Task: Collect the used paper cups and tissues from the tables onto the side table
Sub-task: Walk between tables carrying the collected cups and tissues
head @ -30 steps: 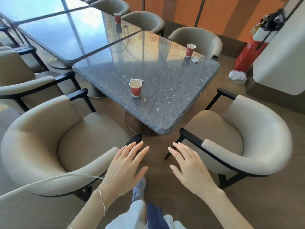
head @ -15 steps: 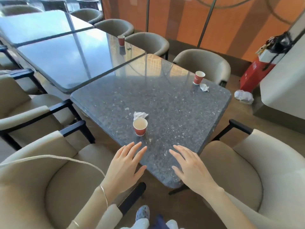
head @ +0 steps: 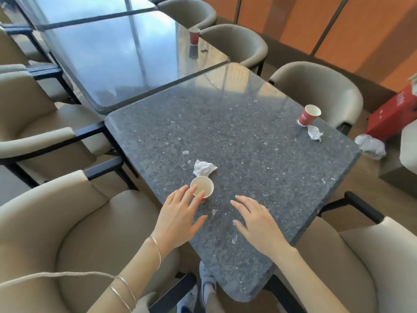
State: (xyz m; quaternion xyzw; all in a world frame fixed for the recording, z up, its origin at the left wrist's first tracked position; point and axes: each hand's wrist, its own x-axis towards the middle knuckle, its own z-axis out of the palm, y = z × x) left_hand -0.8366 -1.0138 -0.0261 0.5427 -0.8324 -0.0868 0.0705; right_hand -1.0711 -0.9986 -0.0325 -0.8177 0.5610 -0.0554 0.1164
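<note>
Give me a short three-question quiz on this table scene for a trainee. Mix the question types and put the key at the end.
1. True or false: the right hand holds a tissue.
2. How many red paper cups are in view? A) two B) three C) five
3. Fill in: the ___ hand is closer to the nearest cup.

Key
1. False: its fingers are straight and it holds nothing.
2. B: the nearest cup, the far cup near the same table's far corner, and the third cup on the next table.
3. Left: the left hand has its fingertips at the cup's rim.
</note>
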